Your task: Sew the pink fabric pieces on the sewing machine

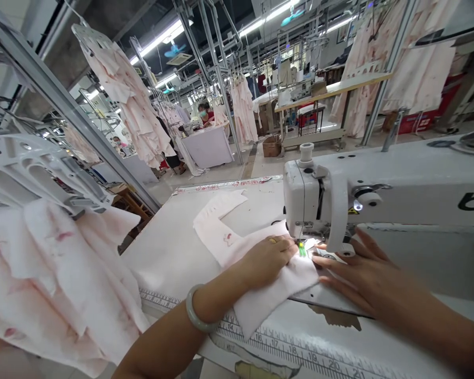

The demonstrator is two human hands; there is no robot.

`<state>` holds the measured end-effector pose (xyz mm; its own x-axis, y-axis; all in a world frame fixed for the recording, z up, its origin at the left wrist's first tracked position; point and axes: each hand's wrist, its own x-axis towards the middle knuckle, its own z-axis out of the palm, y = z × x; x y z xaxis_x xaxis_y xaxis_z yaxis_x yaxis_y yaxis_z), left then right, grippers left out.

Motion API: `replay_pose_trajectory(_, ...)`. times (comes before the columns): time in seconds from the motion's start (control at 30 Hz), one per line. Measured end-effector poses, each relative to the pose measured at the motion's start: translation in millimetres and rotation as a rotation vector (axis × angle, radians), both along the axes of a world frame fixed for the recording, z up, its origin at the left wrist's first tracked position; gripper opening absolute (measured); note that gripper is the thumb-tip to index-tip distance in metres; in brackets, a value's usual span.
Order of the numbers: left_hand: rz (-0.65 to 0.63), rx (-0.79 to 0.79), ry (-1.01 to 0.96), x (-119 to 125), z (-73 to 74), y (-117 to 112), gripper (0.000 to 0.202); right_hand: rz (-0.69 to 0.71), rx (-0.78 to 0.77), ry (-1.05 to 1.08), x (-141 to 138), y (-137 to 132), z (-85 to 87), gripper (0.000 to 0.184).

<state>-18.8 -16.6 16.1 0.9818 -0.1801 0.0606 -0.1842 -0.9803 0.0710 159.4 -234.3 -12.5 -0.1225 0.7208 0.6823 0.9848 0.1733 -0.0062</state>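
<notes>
A pale pink fabric piece (256, 310) with a small reddish print lies across the sewing table, its right part under the needle area of a white sewing machine (414, 184). My left hand (266, 260) is closed on the fabric just left of the lit, green-marked presser foot (302, 249); its fingertips are partly hidden. To the right of the foot, my right hand (371, 279) has its fingers stretched apart over the machine bed. Its fingertips reach the fabric's right edge, and one finger passes behind the white guard arm (338, 210).
A printed ruler strip (292, 350) runs along the table's front edge. At the left, pink fabric pieces (59, 263) hang from a grey hanger clamp (35, 168). Metal posts, more hanging garments (130, 100) and a wooden-edged table (332, 92) stand beyond. A person (205, 113) sits at another station.
</notes>
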Motion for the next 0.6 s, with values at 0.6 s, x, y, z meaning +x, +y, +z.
replay_pose_trajectory(0.6, 0.568, -0.109, 0.084, -19, 41.0, 32, 0.029, 0.03, -0.051, 0.041, 12, 0, 1.3, 0.023)
